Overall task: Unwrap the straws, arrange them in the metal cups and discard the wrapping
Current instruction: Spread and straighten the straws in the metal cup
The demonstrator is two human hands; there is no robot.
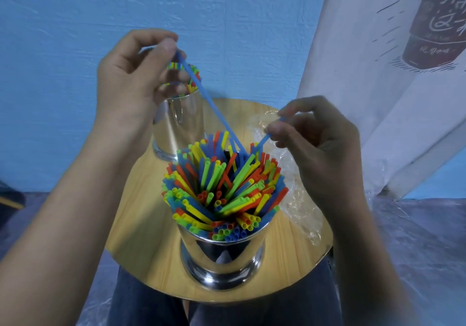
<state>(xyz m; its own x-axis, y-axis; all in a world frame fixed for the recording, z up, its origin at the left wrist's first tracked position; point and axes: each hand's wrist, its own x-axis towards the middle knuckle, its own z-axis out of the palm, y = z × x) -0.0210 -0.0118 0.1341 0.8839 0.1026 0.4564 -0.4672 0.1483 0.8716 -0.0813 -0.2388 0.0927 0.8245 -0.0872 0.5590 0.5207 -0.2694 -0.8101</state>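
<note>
A shiny metal cup [222, 257] stands near the front of a small round wooden table [141, 224], packed with several red, yellow, green and blue straws [222, 189]. A second metal cup [179, 129] with straws stands behind it, partly hidden by my left hand [131, 81]. That hand pinches the top of a long blue straw [211, 103] that slants down into the near cup. My right hand [315, 144] pinches the top of another blue straw [264, 139], its lower end among the straws in the near cup. Clear plastic wrapping [297, 194] lies crumpled on the table's right side.
A blue wall fills the background. A white printed cloth [390, 73] hangs at the right. My knees in dark trousers [151, 300] sit under the table's front edge. The floor around is covered with plastic sheeting.
</note>
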